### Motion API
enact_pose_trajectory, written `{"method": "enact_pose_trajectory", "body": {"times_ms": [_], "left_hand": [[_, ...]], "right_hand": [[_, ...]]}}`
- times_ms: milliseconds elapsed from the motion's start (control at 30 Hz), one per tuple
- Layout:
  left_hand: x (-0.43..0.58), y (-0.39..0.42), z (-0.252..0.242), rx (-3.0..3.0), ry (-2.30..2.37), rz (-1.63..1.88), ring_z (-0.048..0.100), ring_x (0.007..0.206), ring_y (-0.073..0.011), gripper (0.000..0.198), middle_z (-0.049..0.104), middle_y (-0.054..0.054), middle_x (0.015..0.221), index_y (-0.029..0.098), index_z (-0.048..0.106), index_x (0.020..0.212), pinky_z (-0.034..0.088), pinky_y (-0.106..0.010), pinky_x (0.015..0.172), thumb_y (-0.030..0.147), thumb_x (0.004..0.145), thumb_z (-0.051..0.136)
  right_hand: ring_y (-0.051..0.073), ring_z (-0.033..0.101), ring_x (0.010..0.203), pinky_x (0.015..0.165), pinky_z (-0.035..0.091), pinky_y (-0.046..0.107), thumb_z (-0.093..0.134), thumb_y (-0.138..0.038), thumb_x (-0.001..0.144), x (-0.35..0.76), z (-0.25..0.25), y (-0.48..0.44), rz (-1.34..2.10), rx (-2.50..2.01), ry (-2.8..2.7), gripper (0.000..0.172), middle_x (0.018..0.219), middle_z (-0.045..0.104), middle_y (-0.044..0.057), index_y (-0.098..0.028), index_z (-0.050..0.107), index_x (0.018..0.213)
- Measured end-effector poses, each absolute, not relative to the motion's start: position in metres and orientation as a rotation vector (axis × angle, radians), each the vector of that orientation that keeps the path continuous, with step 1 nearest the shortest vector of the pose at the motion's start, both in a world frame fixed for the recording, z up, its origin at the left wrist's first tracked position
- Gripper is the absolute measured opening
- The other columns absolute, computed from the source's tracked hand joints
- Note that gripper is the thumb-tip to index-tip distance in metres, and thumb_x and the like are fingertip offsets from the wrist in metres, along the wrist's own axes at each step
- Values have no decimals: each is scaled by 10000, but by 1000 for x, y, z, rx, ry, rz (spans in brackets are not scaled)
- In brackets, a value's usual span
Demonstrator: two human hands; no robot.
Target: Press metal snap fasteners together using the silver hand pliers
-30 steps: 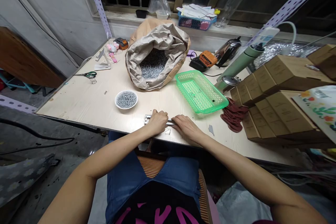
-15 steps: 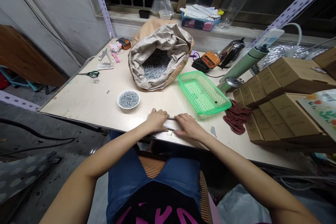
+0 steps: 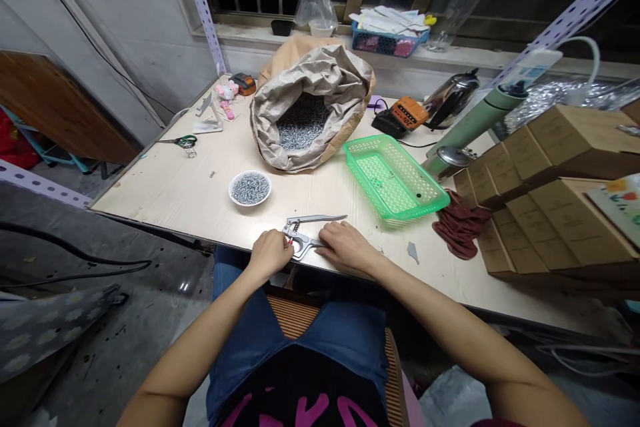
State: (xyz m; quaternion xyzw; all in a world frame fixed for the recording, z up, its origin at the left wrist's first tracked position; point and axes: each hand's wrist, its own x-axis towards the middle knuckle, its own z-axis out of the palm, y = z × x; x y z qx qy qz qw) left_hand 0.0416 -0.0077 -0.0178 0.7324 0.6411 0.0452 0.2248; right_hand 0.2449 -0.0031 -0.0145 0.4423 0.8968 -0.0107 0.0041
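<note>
At the near edge of the pale wood-grain table point(image 3: 165, 207), just above the person's blue denim lap point(image 3: 295, 327), both bare hands meet at a steel spring-loaded plier-like tool point(image 3: 303, 240) lying on the tabletop between them. The left hand point(image 3: 270, 255) has its fingers point(image 3: 286, 247) curled closed against the tool's near end, beside a small red tip. The right hand point(image 3: 347, 247) lies with its fingers point(image 3: 326, 238) extended and open, resting on the tool's lower arm without wrapping it.

Just beyond the hands sit a round white bowl point(image 3: 250, 188) heaped with small silver screws and a bright green plastic mesh basket point(image 3: 395, 177). A small grey scrap point(image 3: 413, 252) lies to the right, near a heap of maroon fabric pieces point(image 3: 460, 227) beside stacked brown cardboard boxes point(image 3: 565, 213). Green-handled scissors point(image 3: 183, 141) lie on the left. Farther back, a rolled-open tan paper sack point(image 3: 310, 80) holds a mass of silver screws point(image 3: 303, 121), with an orange-and-black power tool point(image 3: 407, 113) and a steel kettle point(image 3: 453, 97) to its right. A blue plastic basket of papers point(image 3: 387, 43) stands on the window sill.
</note>
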Motion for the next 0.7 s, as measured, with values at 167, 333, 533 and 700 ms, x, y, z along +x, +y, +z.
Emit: {"method": "enact_pose_trajectory", "body": {"times_ms": [167,333,533,700], "left_hand": [[47,11,-8,1904,1707,-30,619,696,-203,170,656,-73,685,166,640,658,376,-256,571,283,720,534],[34,31,5,2095,1656,-224,633,795,-217,148,680,-104,786,156,669,777,427,-250,649,201,674,573],[39,45,37,2392,1609,-133,630,857,-243,228,678,-149,884,123,678,827,451,-291,718,120,731,471],[126,75,58,2346,1348,371,623,819,-212,229,685,-122,846,106,685,803,441,-274,708,142,776,461]], "right_hand": [[168,505,694,608,332,280,396,-326,939,238,-26,3,-1,1374,2806,236,752,567,46,-159,542,858],[160,488,708,618,338,269,406,-320,936,250,-31,9,3,1319,2906,231,762,551,40,-173,545,827],[166,486,729,636,347,280,439,-298,922,261,-36,9,6,1431,2932,199,774,548,48,-175,562,825],[175,495,768,667,371,284,440,-297,921,259,-37,2,0,1552,2921,192,798,563,54,-177,574,853]]}}
